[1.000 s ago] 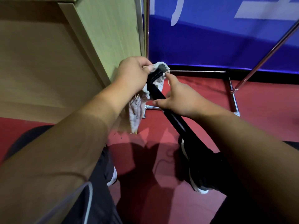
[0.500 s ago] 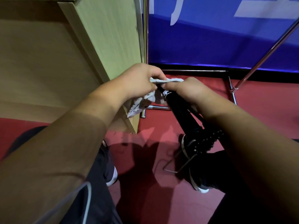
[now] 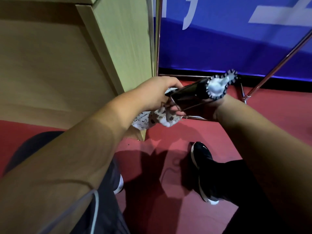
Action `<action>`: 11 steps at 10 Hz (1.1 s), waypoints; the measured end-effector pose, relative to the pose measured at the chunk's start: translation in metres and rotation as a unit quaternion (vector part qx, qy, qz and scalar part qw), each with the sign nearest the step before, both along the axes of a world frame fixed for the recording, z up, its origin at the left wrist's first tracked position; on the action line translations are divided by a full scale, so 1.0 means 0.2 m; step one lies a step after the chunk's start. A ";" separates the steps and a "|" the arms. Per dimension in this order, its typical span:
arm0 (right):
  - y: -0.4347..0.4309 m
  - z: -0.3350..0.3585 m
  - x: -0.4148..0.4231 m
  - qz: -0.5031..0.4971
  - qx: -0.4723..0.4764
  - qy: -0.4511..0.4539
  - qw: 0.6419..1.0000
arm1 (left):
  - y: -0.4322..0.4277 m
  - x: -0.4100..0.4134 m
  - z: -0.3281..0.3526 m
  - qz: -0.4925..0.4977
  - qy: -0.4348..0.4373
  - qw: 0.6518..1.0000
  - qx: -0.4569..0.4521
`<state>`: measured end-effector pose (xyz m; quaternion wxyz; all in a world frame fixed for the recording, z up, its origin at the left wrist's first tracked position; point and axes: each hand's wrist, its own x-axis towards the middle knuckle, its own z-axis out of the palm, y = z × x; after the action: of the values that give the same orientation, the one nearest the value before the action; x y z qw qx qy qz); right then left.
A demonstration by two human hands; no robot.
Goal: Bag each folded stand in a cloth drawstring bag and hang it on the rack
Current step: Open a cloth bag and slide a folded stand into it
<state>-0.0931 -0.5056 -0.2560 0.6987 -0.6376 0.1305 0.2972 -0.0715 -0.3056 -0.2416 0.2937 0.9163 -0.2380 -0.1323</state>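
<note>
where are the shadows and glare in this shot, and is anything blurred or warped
Head view: hard-edged shadows fall on the red floor under the arms; a pale sheen runs along the folded stand; the near forearms look soft and oversized; the wooden cabinet edges lean from wide-angle distortion; the left hand on the drawstring bag and right hand on the stand are fairly sharp.
</note>
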 end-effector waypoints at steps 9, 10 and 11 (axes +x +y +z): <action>0.18 -0.01 -0.06 0.099 -0.380 -0.105 0.914 | -0.04 0.01 0.05 0.225 0.051 0.954 -0.192; 0.14 -0.08 0.01 0.053 -0.445 -0.157 0.880 | -0.04 0.01 0.07 0.213 0.057 0.954 -0.202; 0.11 -0.09 0.06 0.018 -0.457 -0.189 0.869 | -0.02 0.03 0.09 0.213 0.057 0.949 -0.228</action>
<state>-0.0809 -0.4843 -0.2742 0.3354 -0.9318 0.1056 0.0906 -0.0655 -0.3096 -0.2226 0.5288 0.8454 -0.0443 -0.0607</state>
